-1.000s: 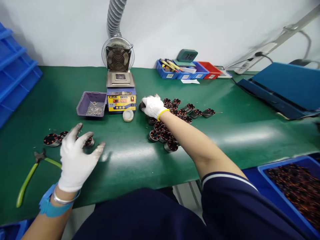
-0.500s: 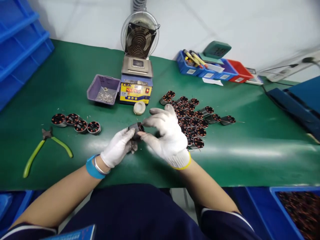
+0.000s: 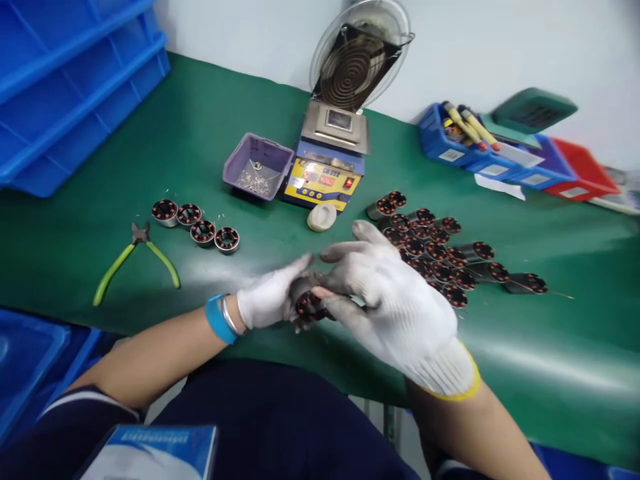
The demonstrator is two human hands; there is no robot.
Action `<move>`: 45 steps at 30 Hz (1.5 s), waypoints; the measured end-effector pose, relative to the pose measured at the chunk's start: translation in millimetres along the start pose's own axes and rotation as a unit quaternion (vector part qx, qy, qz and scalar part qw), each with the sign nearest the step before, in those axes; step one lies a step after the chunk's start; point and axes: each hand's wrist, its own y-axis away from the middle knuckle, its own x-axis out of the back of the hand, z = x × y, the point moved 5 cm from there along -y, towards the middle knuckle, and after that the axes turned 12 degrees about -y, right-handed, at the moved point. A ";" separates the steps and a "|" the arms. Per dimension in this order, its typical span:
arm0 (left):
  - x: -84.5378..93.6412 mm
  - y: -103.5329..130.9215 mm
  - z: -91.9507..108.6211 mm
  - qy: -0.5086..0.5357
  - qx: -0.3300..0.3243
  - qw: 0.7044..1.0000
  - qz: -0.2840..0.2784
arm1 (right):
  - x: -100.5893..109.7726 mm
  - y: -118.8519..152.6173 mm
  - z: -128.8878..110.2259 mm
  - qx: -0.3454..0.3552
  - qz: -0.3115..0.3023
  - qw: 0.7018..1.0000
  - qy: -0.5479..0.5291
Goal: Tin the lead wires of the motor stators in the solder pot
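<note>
My left hand [image 3: 274, 292], in a white glove, is wrapped round a dark cylindrical motor stator [image 3: 302, 289] with copper windings inside. My right hand [image 3: 385, 293], also gloved, has its thumb and fingers closed at the stator's open end; whether a wire lies between them is too blurred to see. To the left, several finished-looking short stators [image 3: 227, 240] stand in a loose row by green-handled cutting pliers [image 3: 141, 233], which lie spread. A cluster of similar stators [image 3: 436, 251] stands to the right, a few lying tilted with thin wires sticking out.
A yellow-and-blue solder pot [image 3: 320, 183] with a digital display stands behind my hands, under a round fan [image 3: 350, 70]. Beside it are a purple bin [image 3: 257, 163] of metal scraps and a small pale cup [image 3: 321, 217]. Blue trays [image 3: 75, 100] and small parts boxes [image 3: 500, 163] line the back.
The view has swung, so the bench things sit differently in the picture. The stator has been tipped so its open end faces me more, and my right fingers have closed in on it.
</note>
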 end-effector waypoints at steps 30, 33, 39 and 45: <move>4.5 24.6 13.3 -0.171 -0.262 0.931 0.190 | -65.2 52.9 23.1 -0.185 0.172 0.966 -0.058; 4.8 23.9 1.0 -0.235 -0.266 0.917 0.179 | -67.8 50.2 28.8 -0.202 0.209 0.952 -0.097; 1.9 33.8 30.0 -0.418 -0.432 0.774 0.202 | -57.2 53.2 31.4 -0.192 0.187 0.956 -0.118; -7.0 42.4 61.4 -0.671 -0.374 0.598 0.226 | -41.6 58.3 34.1 -0.148 0.197 0.968 -0.046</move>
